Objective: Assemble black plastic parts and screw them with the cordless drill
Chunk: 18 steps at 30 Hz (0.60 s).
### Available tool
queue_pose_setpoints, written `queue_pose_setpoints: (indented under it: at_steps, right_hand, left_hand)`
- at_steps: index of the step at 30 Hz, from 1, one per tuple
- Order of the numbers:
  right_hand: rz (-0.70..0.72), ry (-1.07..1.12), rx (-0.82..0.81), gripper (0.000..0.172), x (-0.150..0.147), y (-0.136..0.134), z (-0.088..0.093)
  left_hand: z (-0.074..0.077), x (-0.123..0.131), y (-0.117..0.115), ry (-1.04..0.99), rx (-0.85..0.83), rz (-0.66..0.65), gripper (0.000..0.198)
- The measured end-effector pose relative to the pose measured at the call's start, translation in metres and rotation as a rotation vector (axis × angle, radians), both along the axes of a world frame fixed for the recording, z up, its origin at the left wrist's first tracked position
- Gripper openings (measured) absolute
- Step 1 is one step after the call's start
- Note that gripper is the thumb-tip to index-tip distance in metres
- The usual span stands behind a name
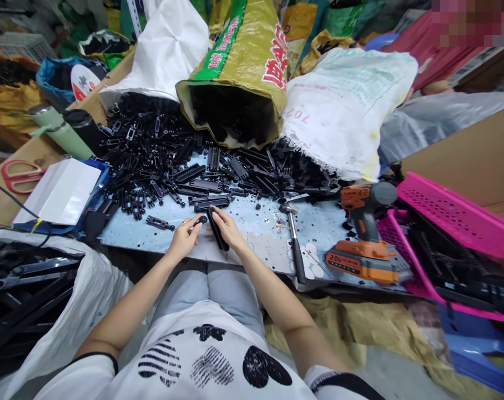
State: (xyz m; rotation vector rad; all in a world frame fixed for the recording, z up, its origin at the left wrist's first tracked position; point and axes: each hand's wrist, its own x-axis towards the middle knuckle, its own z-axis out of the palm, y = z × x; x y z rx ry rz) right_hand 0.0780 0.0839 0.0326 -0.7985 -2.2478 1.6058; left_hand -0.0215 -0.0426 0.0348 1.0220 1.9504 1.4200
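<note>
Near the table's front edge, my left hand (184, 239) pinches a small black plastic piece (201, 220) between thumb and fingertips. Close beside it, my right hand (229, 229) is closed around a long black plastic part (217, 230), tilted with its lower end toward me. The two pieces are apart by a small gap. Just beyond my hands lies another long black part (212, 201) on the blue table surface (260, 214). A single black link-shaped piece (160, 223) rests left of my left hand.
Heaped black parts (147, 150) spill from a white sack (169, 44) and a yellow sack (243, 55). On the right are a hammer (296, 244), an orange cordless drill (364, 233) and a pink basket (452, 205). Red scissors (21, 176) lie left. Someone in red stands at back right.
</note>
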Motion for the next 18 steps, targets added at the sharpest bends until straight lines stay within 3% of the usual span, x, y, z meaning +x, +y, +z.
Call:
queue_pose_setpoints:
  at_steps: [2, 4, 6, 12, 18]
  right_hand:
    - [0.026, 0.132, -0.278, 0.060, 0.006, -0.003, 0.002]
    - [0.037, 0.196, -0.361, 0.063, 0.014, -0.004, 0.004]
    - [0.058, 0.229, -0.290, 0.061, 0.021, -0.001, 0.005]
    - [0.279, 0.283, 0.129, 0.049, 0.035, 0.016, 0.011]
    - [0.072, 0.365, 0.195, 0.051, 0.031, -0.010, 0.013]
  left_hand:
    - [0.005, 0.004, -0.001, 0.016, 0.020, -0.037, 0.040]
    - [0.010, 0.005, -0.002, 0.097, 0.033, -0.057, 0.041]
    - [0.014, 0.005, -0.004, 0.203, 0.031, -0.082, 0.041]
    - [0.020, 0.015, -0.011, 0.399, 0.031, -0.100, 0.037]
    - [0.025, 0.042, 0.007, 0.446, 0.252, 0.210, 0.038]
